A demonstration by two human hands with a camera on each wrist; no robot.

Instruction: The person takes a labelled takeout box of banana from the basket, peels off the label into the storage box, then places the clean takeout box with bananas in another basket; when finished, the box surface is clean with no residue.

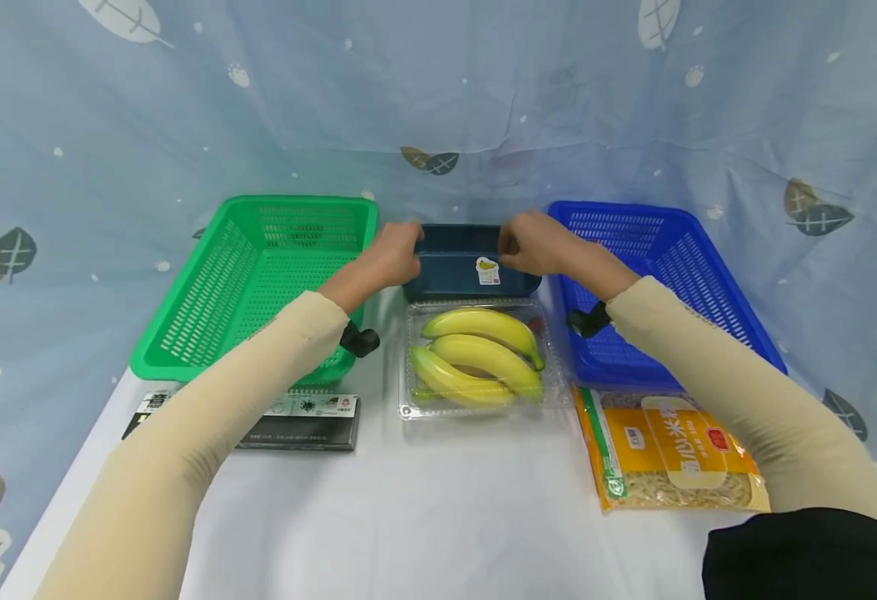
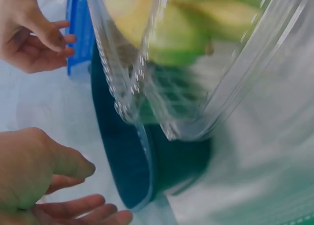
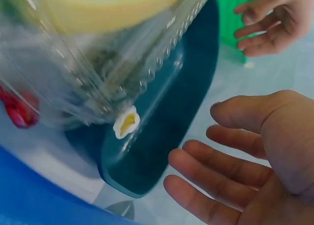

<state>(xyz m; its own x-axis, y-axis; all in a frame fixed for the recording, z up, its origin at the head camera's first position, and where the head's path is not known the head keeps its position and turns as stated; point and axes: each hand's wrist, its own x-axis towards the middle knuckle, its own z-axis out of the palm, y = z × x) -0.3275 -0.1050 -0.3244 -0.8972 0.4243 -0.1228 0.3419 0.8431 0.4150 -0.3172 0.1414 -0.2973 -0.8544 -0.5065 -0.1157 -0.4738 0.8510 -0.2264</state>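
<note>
Between the green basket (image 1: 303, 202) and the blue basket (image 1: 709, 250), at the far part of the white table (image 1: 423, 517), stands a dark blue bin (image 1: 449, 265) with the person's left hand (image 1: 395, 257) at one end and the right hand (image 1: 534, 243) at the other. From the head view both hands look bent inward and seem to meet the bin's ends. The wrist views tell more: each hand is released, its fingers loose and spread, beside the bin with a gap showing, and neither grasps anything.

Just in front of the bin, on the person's side, sits a clear plastic box (image 1: 483, 412) with yellow bananas (image 1: 483, 354) inside; only the head view shows it whole. A banana sticker (image 1: 487, 271) is on the bin's near side, toward the right; the right wrist view shows it too, by the clear box's corner, while the left wrist view does not. That right view also gives a clearer look at something red (image 3: 20, 108) behind the clear plastic, just a small dim patch from above.

Only the head view shows the black carton (image 1: 299, 429), partly hidden by the left sleeve, and the orange noodle pack (image 1: 671, 450) in front of the blue basket.
</note>
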